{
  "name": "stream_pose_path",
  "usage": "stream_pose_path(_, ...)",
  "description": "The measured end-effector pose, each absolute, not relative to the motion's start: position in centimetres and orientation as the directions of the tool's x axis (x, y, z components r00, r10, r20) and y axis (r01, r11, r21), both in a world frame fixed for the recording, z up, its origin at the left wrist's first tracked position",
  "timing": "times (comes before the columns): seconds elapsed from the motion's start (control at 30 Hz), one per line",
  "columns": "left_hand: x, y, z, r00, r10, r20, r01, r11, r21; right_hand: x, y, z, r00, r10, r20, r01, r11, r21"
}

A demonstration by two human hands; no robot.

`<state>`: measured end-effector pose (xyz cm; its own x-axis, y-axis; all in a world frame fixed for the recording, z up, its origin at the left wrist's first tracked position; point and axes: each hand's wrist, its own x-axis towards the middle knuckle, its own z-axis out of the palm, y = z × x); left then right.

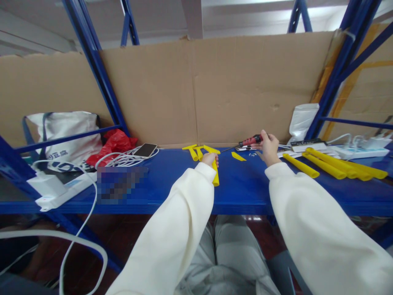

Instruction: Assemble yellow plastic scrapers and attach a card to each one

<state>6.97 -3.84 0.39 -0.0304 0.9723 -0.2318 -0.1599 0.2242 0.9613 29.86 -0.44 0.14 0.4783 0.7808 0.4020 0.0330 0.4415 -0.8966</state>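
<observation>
- Left hand (211,159): fingers curled tight around a yellow handle (216,178), whose free end projects from the grip toward 5 o'clock.
- Yellow bar (211,150): lies just beyond the left fingers at 12 o'clock; the hand hides whether it joins the handle.
- Right hand (269,147): fingers closed about the rear of a red-and-black screwdriver (250,141), its shaft directed toward 9 o'clock; the tip ends near the yellow bar, and contact cannot be judged.
- Writing: the white bag (78,133), at 9 o'clock from the left hand, bears the characters 豆腐, with a partial character before them; larger dark print below is partly covered and cannot be read. Print on the screwdriver is too small to read.
- T-pieces (193,153): yellow, near the left fingers, between 9 and 10 o'clock.
- Wedge (238,156): yellow, flat on the blue table (239,188), at 3 o'clock from the left fingers, apart from both hands.
- Metallic bits (252,154): a small scatter near the right hand, between 8 and 9 o'clock.
- Yellow tubes (330,164): lie side by side, between 3 and 4 o'clock from the right hand.
</observation>
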Motion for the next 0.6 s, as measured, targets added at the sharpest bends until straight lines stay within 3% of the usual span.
stream_pose_path(0.6, 6.90, -4.51, 1.05, 0.019, 0.968, -0.250, -0.082, 0.250, 0.965, 29.53, -0.09, -0.30, 0.440, 0.797, 0.415, -0.007, 0.465, -0.885)
